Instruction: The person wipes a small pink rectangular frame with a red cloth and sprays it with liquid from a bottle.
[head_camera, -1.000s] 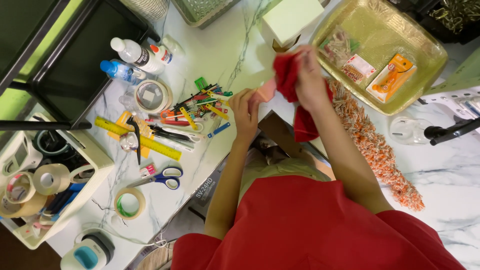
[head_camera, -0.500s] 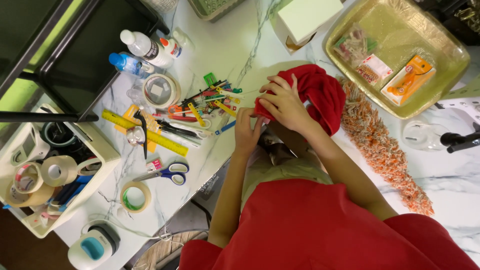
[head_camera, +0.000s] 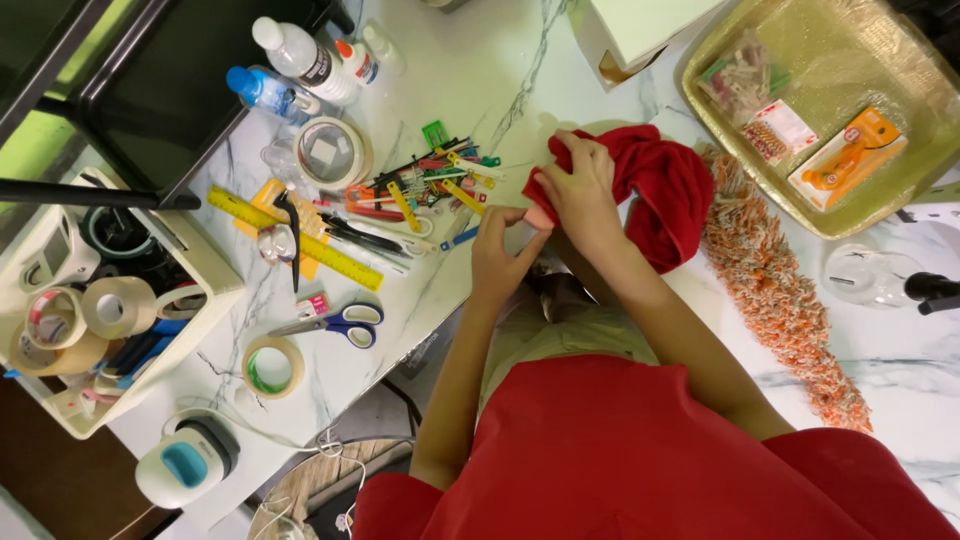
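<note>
I see a soft, matt red cloth (head_camera: 665, 190) bunched on a glossy white marble-look table (head_camera: 480, 60). My right hand (head_camera: 585, 190) presses into the cloth; my left hand (head_camera: 505, 255) pinches a small matt pink piece (head_camera: 540, 216), its material unclear. Beside the cloth lies a rough, shaggy orange-and-white yarn strip (head_camera: 775, 290). The gold tray (head_camera: 900, 60) looks shiny, wrapped in clear film. The scissors (head_camera: 335, 322) have bright metal blades and smooth blue plastic handles. The yellow ruler (head_camera: 295, 238) looks like smooth plastic.

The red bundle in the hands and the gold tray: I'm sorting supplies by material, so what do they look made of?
Red bundle: soft matte fabric, judging by its folds and draping. Gold tray: probably plastic or foil-coated, with a glittery, shiny surface; can't tell which.
</note>
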